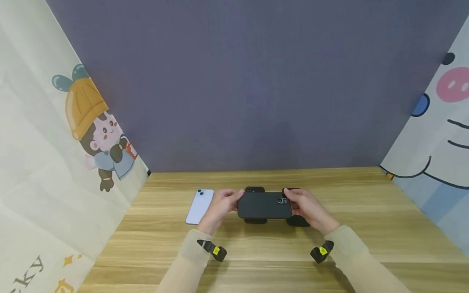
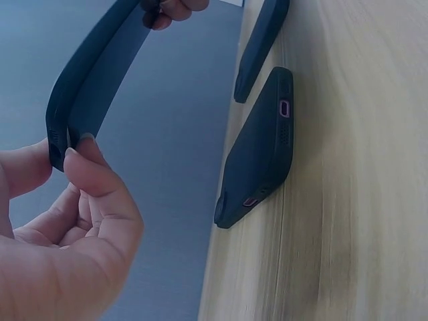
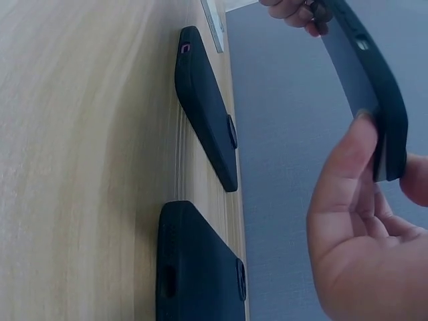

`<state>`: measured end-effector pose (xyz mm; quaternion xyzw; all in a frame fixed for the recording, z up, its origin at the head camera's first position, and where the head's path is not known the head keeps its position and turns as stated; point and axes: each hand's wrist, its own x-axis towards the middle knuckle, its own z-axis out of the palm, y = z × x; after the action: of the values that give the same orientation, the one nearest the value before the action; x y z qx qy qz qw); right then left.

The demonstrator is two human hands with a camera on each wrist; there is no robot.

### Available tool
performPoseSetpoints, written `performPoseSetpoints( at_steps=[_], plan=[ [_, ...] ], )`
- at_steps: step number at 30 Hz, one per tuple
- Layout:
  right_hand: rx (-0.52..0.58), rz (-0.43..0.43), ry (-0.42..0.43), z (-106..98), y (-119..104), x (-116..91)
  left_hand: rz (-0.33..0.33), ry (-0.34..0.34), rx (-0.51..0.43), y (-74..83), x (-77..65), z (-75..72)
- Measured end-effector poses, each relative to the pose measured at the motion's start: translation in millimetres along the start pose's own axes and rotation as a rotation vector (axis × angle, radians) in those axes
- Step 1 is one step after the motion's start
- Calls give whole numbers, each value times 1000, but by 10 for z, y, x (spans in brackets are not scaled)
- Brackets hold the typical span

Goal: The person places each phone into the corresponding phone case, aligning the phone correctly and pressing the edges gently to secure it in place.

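Observation:
Held level above the table is a phone in a black case (image 1: 259,206), its back with silver-ringed camera lenses facing the head camera. My left hand (image 1: 223,202) pinches its left end between thumb and fingers. At the camera end, my right hand (image 1: 307,205) grips the other corner. In the right wrist view a pale strip shows along the lower end of the held phone (image 3: 389,127), between the case edge and the screen side. Below it lie two more black-cased phones, the middle one (image 1: 255,221) and the right one (image 1: 298,221), both partly hidden in the head view.
A light-coloured phone (image 1: 198,207) lies back up on the wooden table (image 1: 264,260), just left of my left hand. A grey-blue panel (image 1: 256,89) rises at the table's far edge. Sheets with cartoon prints (image 1: 99,134) stand on both sides.

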<state>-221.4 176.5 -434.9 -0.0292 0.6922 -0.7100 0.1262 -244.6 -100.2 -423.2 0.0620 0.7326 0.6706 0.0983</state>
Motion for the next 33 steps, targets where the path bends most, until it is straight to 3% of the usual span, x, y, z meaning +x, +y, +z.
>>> performPoseSetpoints(
  at_steps=[9, 20, 33],
  plan=[
    [-69, -15, 21, 38, -47, -57, 13, 6, 13, -33, 14, 1],
    [-140, -15, 107, 91, -13, -69, 22, -2, 27, -35, -16, 17],
    [-81, 2, 110, 134, 45, -90, -10, -21, 58, -45, -32, 5]
  ],
)
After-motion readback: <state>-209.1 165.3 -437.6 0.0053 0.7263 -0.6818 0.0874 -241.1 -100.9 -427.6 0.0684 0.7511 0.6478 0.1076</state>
